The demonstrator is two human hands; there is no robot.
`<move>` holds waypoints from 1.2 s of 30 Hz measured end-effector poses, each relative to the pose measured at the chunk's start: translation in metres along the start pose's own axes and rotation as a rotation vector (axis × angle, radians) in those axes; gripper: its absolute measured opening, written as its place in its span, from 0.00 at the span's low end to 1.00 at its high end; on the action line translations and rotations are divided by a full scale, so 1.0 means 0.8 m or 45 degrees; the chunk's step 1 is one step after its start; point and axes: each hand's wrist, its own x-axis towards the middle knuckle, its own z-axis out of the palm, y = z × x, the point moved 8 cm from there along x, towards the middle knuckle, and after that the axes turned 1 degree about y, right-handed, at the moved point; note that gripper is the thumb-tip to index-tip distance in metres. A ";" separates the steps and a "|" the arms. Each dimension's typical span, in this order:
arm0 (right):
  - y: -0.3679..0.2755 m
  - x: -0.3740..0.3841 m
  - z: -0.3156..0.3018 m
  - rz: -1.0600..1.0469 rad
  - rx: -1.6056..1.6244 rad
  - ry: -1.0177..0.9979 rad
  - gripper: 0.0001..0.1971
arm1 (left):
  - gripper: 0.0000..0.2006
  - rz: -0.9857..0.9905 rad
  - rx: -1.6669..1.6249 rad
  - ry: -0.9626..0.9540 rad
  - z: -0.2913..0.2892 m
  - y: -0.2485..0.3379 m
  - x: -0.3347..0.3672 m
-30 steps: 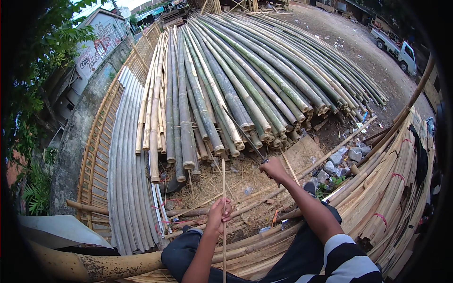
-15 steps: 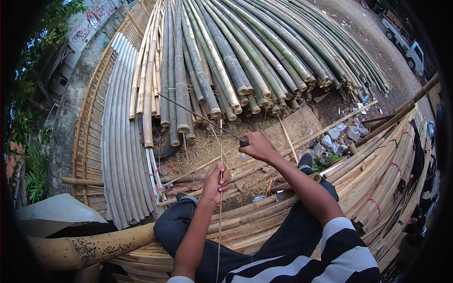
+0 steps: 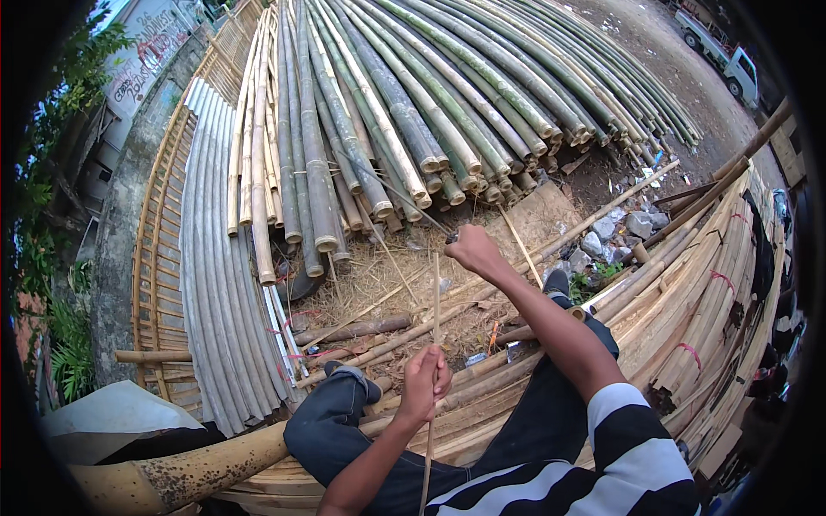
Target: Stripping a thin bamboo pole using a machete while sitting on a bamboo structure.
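Observation:
My left hand (image 3: 423, 383) is closed around a thin, pale bamboo strip (image 3: 436, 297), which stands up out of the fist and runs down past my lap. Farther off and to the right, my right hand (image 3: 475, 252) grips the dark handle of a long, thin-bladed knife (image 3: 437, 227). Its blade slants away to the far left, over the cut ends of the bamboo poles in this view. The strip's upper end lies below the knife, and a gap shows between them.
A big stack of bamboo poles (image 3: 379, 112) fans out ahead. Corrugated sheets (image 3: 215, 284) and a bamboo ladder (image 3: 148, 267) lie on the left. Split bamboo bundles (image 3: 688, 292) lie right, beside rubble (image 3: 594, 243). A thick bamboo pole (image 3: 189, 460) crosses near my left knee.
My left hand has come nearer and a little right with the strip, whose upper end is lower. My right hand and the knife have shifted slightly away and right.

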 end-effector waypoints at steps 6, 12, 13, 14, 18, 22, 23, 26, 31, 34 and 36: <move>0.106 0.019 -0.036 0.328 0.799 0.102 0.12 | 0.15 -0.042 -0.159 0.040 -0.053 0.022 0.027; 0.059 -0.004 -0.030 0.270 1.062 0.007 0.11 | 0.13 0.042 -0.058 0.005 -0.043 0.048 0.039; 0.045 -0.012 -0.031 0.250 1.035 -0.007 0.12 | 0.12 0.040 -0.040 0.024 -0.045 0.047 0.038; 0.022 -0.020 -0.035 0.186 1.073 -0.016 0.09 | 0.12 0.047 -0.052 0.017 -0.047 0.046 0.041; -0.047 -0.060 -0.090 -0.101 0.845 0.003 0.13 | 0.11 0.082 -0.072 0.032 -0.069 0.027 0.060; -0.068 -0.088 -0.099 -0.153 0.659 0.075 0.14 | 0.14 -0.037 -0.038 0.149 -0.053 0.020 0.041; -0.072 -0.102 -0.101 -0.173 0.597 0.115 0.14 | 0.20 -0.077 0.068 0.241 -0.031 0.025 0.027; -0.044 -0.123 -0.099 -0.180 0.588 0.251 0.11 | 0.19 -0.101 0.047 0.268 -0.022 0.009 0.045; -0.031 -0.111 -0.097 -0.260 0.534 0.287 0.09 | 0.13 -0.081 0.042 0.220 0.002 -0.002 0.056; -0.019 -0.106 -0.117 -0.304 0.477 0.377 0.08 | 0.11 -0.066 0.047 0.235 0.026 -0.001 0.053; -0.023 -0.106 -0.131 -0.296 0.444 0.297 0.08 | 0.10 -0.027 0.139 0.478 0.019 0.007 0.047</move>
